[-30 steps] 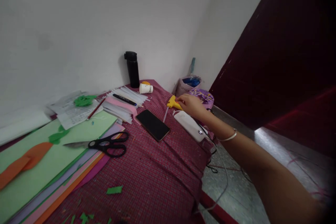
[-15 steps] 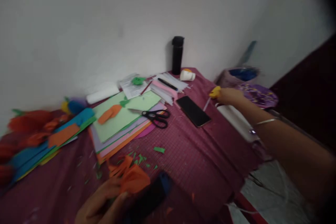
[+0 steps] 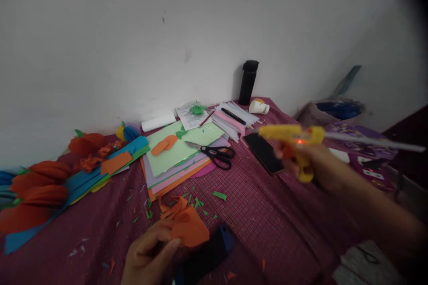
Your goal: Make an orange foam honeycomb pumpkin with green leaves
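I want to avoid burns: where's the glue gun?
In the head view, the yellow glue gun is right of centre, in the right hand, just up and right of the black phone.

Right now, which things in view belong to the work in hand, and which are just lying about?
Likely part of the work:
yellow plastic glue gun, in the right hand
orange cut paper piece, in the left hand
black-handled metal scissors
stacked coloured paper sheets

Probably just lying about:
tall black bottle
flat black phone, right of the scissors
small white container
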`<act>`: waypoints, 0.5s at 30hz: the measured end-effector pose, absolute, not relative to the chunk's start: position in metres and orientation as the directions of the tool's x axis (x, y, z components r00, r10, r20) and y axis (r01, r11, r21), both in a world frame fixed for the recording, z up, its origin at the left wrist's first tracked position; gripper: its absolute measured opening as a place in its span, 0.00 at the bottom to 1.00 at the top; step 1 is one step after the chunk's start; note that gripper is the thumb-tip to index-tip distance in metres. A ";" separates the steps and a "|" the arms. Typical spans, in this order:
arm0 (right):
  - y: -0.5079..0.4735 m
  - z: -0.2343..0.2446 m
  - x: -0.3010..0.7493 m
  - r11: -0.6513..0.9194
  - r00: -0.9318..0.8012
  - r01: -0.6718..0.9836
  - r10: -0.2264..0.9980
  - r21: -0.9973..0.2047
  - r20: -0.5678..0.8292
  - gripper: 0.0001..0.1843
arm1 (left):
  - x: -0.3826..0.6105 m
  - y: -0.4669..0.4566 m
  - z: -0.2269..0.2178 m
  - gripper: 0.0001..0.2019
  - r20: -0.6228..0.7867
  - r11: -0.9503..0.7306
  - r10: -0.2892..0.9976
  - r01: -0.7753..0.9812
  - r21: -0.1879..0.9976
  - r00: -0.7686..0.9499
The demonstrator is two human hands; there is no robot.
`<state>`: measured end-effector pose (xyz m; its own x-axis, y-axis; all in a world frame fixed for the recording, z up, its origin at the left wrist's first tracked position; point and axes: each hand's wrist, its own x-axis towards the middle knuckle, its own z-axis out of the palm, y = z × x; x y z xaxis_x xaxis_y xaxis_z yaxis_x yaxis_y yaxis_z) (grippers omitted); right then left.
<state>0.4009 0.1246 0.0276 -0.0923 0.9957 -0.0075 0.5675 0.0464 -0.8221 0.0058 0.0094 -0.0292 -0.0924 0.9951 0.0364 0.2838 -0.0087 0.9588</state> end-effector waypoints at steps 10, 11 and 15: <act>0.065 0.009 0.303 -0.062 -0.650 0.043 0.756 -0.997 -0.075 0.36 | 0.022 0.009 -0.022 0.15 -0.205 0.187 0.975 -0.195 0.963 -0.079; 0.065 0.009 0.304 -0.060 -0.652 0.047 0.754 -0.997 -0.076 0.36 | 0.022 0.009 -0.022 0.15 -0.215 0.194 0.973 -0.212 0.958 -0.081; 0.064 0.003 0.302 -0.093 -0.672 0.024 0.735 -0.995 -0.085 0.33 | 0.023 0.008 -0.022 0.14 -0.232 0.215 0.971 -0.229 0.949 -0.049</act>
<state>0.3018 0.0635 0.0034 -0.6723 0.7354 -0.0850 0.0242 -0.0928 -0.9954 0.0227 0.0084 -0.0216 -0.0489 0.9714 -0.2322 -0.2292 0.2153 0.9493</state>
